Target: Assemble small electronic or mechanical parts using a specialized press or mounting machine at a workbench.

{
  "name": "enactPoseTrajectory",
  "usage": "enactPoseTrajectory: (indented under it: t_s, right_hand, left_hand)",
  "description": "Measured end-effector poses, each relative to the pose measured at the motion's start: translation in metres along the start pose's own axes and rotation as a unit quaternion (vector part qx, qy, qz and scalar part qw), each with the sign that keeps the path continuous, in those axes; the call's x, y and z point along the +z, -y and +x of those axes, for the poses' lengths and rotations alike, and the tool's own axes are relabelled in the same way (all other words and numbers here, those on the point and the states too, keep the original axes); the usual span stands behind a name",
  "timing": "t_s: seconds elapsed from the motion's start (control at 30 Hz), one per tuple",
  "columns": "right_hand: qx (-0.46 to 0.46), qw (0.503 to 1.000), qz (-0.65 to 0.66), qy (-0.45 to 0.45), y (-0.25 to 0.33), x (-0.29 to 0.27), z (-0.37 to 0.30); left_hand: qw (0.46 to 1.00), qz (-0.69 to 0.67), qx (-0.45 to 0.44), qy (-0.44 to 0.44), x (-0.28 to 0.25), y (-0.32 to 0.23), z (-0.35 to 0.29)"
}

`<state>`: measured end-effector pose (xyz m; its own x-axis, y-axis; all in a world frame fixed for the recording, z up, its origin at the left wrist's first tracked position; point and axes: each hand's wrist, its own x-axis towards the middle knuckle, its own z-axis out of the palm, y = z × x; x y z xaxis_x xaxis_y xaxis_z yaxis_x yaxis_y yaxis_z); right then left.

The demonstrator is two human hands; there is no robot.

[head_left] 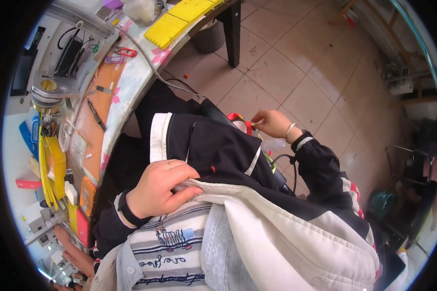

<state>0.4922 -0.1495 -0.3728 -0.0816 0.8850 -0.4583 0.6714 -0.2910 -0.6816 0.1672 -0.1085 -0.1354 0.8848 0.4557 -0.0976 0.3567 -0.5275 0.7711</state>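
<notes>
Jacket (218, 150), black with white trim, spread over the lap below the workbench (131, 82). Left hand (160, 189) closed on the cream lining edge (213, 186), fingers curled together and thumb pressed on the fabric. Right hand (272, 122) farther out past the jacket's dark panel, fingertips pinched together at small red and yellow pieces (243, 123); what exactly sits in the pinch cannot be told. Silver bracelet (290, 131) at that wrist.

Left of the jacket, workbench with a flower-patterned edge, an orange mat (94, 114), a round metal fixture (48, 92), yellow strips (48, 165) and blue tags (26, 136). At the bench's far end, flat yellow blocks (172, 24) and a clear bag (141, 10). Beyond the jacket, beige tiled floor (296, 72), open up to a dark table leg (232, 34). Grey cable (155, 72) hanging from the bench edge toward the jacket.
</notes>
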Motion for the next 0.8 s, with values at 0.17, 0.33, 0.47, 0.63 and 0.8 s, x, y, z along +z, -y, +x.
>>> enactPoseTrajectory:
  t_s: [0.17, 0.33, 0.47, 0.63, 0.8]
  right_hand:
    - [-0.098, 0.985, -0.123, 0.065, 0.019, 0.040, 0.044]
    - [-0.026, 0.914, -0.351, 0.203, 0.036, 0.061, 0.073]
    - [-0.040, 0.907, -0.380, 0.176, 0.058, 0.050, 0.065]
    - [-0.055, 0.918, -0.381, 0.094, 0.013, 0.071, 0.063]
    - [-0.078, 0.883, -0.453, 0.091, -0.007, 0.087, 0.073]
  left_hand:
    - [1.000, -0.001, -0.022, 0.015, -0.004, -0.004, 0.002]
    - [1.000, 0.025, -0.001, 0.001, -0.001, 0.002, 0.002]
    - [1.000, 0.022, 0.003, -0.013, 0.002, 0.003, -0.002]
    - [1.000, 0.008, 0.007, -0.013, 0.005, 0.006, -0.007]
    - [0.999, 0.019, 0.025, -0.024, 0.008, 0.008, -0.009]
